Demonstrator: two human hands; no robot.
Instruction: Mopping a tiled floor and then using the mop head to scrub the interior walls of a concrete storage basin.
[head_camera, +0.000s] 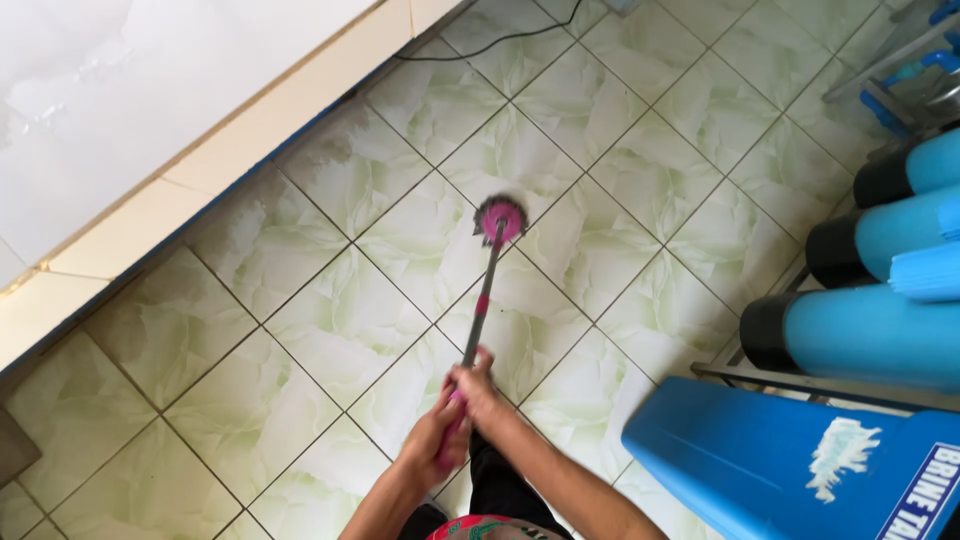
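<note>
I hold a mop by its pink and grey handle (482, 305) with both hands. My right hand (476, 385) grips higher up the pole, and my left hand (432, 440) wraps the pink grip just below it. The round pink mop head (500, 219) rests on the pale green tiled floor (330, 320), about one tile ahead of my hands.
A white raised ledge (150, 110) runs along the left, with a black cable (480, 45) near its far end. On the right stand blue cylinders with black caps (870, 330) on a metal rack, and a blue tank (790, 465) sits close to my right arm.
</note>
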